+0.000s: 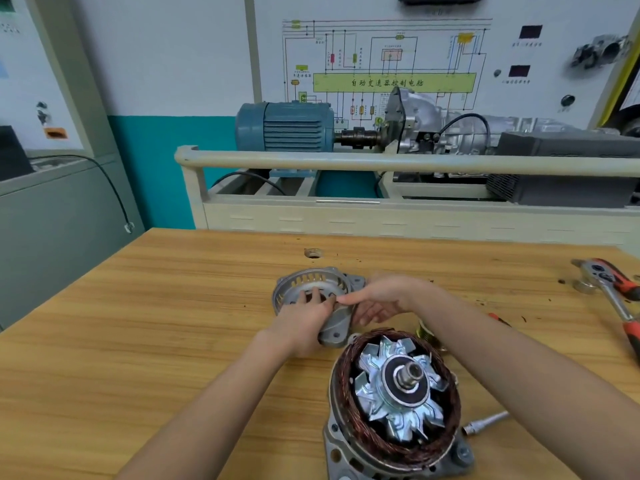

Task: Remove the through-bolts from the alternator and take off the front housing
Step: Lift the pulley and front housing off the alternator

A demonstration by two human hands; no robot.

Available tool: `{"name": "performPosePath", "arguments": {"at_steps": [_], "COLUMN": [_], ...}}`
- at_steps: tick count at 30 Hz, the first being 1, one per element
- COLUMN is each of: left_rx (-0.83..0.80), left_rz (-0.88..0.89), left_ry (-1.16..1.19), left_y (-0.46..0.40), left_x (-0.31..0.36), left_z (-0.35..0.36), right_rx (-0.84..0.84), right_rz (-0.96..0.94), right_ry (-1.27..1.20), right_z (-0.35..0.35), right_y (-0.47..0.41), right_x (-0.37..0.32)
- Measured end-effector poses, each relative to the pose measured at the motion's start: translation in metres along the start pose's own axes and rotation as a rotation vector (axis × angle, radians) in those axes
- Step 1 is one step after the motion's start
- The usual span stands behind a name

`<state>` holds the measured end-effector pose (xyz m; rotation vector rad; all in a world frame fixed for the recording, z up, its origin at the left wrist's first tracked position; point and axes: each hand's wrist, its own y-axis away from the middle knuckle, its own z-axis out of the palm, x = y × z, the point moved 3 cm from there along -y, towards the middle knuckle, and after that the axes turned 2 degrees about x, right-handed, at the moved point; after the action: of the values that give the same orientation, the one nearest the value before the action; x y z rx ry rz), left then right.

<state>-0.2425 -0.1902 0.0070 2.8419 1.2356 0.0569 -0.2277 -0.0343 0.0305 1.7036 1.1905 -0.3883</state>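
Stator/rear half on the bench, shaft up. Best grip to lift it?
Probably by the rear housing rim and lugs, from the sides. The shaft sticks up with the fan blades inside the exposed copper windings, so avoid gripping from above.

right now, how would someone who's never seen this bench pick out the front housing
On the wooden table, look just beyond the open alternator body with its copper windings. The front housing is the hollow silver casting held by both hands. Unlike its neighbour it has no windings or fan, only a slotted rim.
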Motion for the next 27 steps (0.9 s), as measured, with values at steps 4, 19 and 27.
{"name": "performPosePath", "arguments": {"at_steps": [4, 19, 27], "left_rx": [-0.033, -0.083, 0.499], "left_rz": [-0.007, -0.079, 0.125], "left_ry": [-0.055, 0.039, 0.683], "left_y": [-0.004, 0.017, 0.096], "left_x": [-0.001, 0.004, 0.05], "left_z": [0.01, -0.018, -0.058], "right_rx": [-0.008, 0.266, 0.438], "right_rz": [-0.005, -0.182, -0.574], "right_ry": [0.036, -0.001, -0.257], "right_z": [0.007, -0.001, 0.008], "right_y": [-0.01, 0.042, 0.141], "right_x": [0.008, 0.017, 0.033]}}
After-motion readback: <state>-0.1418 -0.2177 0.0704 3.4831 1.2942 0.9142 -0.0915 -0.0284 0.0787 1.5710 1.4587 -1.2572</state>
